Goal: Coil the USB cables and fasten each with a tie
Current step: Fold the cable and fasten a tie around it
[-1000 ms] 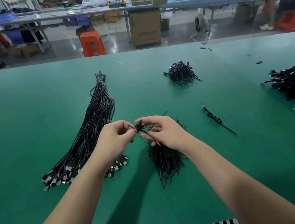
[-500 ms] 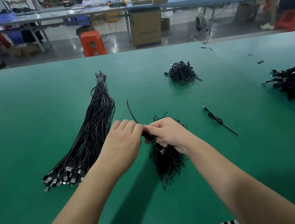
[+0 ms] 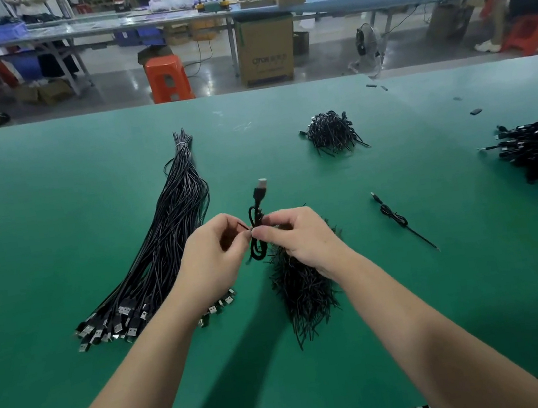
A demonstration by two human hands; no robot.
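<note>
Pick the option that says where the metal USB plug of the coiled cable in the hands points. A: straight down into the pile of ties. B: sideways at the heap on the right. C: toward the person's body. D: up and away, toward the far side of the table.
D: the coiled cable, pinched by left hand and right hand, has its USB plug above the fingers, aimed at the far side.

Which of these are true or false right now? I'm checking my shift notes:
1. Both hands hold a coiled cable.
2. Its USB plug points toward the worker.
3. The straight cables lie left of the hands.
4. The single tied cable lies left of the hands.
1. True: the left hand and right hand pinch the coiled cable.
2. False: the USB plug points up and away.
3. True: the bundle of straight cables lies on the left.
4. False: the single tied cable lies to the right.
</note>
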